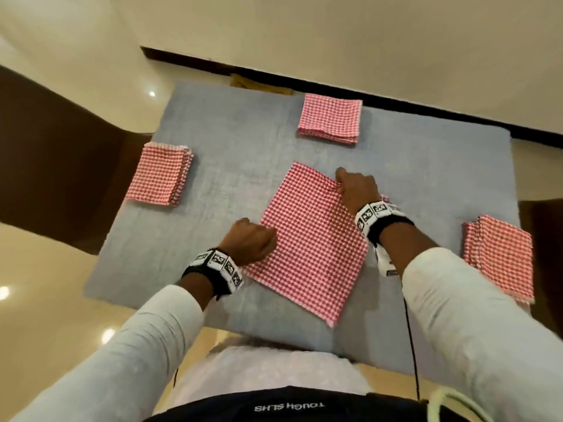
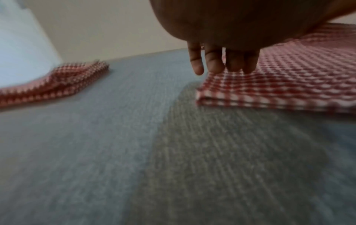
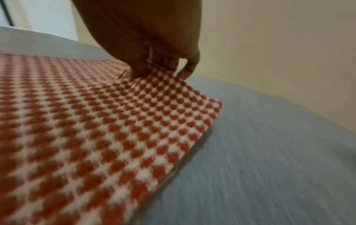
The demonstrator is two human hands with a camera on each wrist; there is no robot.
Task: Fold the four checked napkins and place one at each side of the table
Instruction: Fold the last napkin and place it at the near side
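4th napkin [image 1: 310, 239] laid mid tabletop [image 1: 243, 141]; right edge is pinched by R hand [image 1: 356, 190], left edge touched by L hand [image 1: 253, 239] (grip can't be told), prob. squaring next fold.

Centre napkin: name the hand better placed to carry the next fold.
Right, probably: the right hand pinches the far edge of the centre napkin; the left hand touches its side edge, grip unclear.

Long pale sleeves [image 1: 146, 339] on both arms, kinda off-white. Black wrist straps [image 1: 213, 269], each ringed with white blocks [image 1: 373, 214] printed in black square codes. Thin black cable [image 1: 409, 345] off right wrist. Left hand [image 1: 253, 242], right hand [image 1: 356, 190] bare. Dark waistband [image 1: 289, 406], white lettering upside down. Pale shirt [image 1: 274, 370].
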